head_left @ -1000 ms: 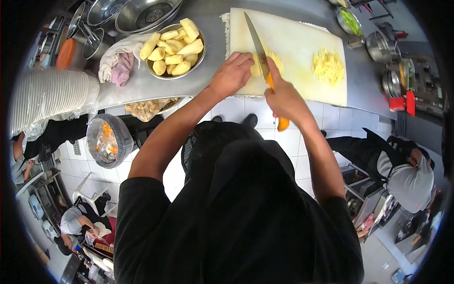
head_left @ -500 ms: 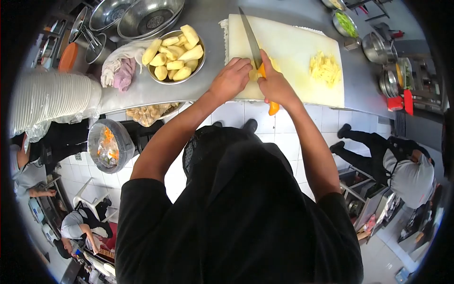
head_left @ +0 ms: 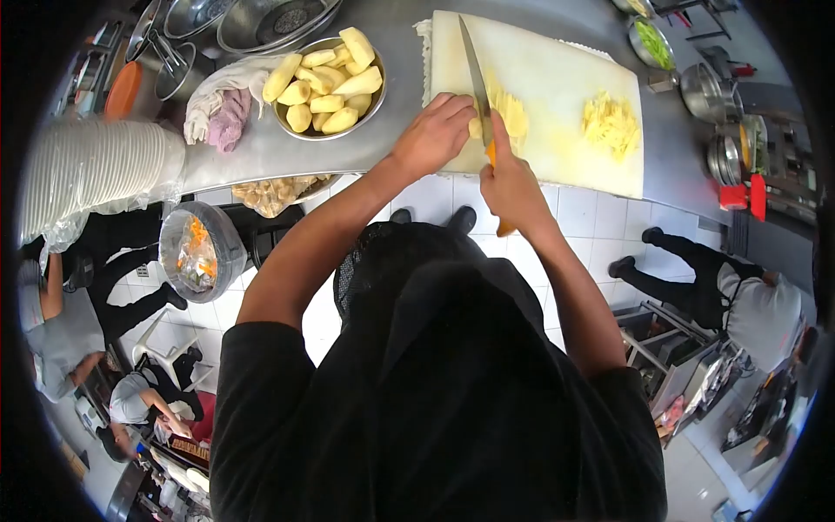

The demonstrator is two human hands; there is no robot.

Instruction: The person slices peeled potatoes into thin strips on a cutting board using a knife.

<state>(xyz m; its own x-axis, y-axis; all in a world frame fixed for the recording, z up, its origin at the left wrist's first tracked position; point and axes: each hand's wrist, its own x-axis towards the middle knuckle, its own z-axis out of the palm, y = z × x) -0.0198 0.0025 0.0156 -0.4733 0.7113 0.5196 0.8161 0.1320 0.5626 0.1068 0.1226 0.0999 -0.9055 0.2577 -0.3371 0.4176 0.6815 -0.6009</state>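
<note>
My right hand [head_left: 515, 187] is wrapped round the orange handle of a long kitchen knife [head_left: 476, 65], its blade pointing away over the white cutting board [head_left: 557, 70]. Left of the blade, the curled fingers of my left hand [head_left: 437, 133] press on a pale yellow piece of potato [head_left: 475, 128], which is mostly hidden. Thin potato slices [head_left: 511, 120] lie against the right side of the blade. Farther right on the board is a heap of potato strips [head_left: 611, 126]. A steel bowl [head_left: 379, 103] of peeled potatoes [head_left: 335, 80] stands to the left of the board.
Crumpled cloths [head_left: 228, 113] lie beside the bowl, near stacked white containers [head_left: 100, 174] in plastic. Large steel bowls [head_left: 278, 24] stand behind. A lined waste bin [head_left: 228, 261] is below the counter at left. Co-workers [head_left: 761, 313] are behind on both sides.
The knife has shifted slightly, its handle now more in line with the blade. More slices show right of the blade. The whole view has moved a little; a person at left has stepped.
</note>
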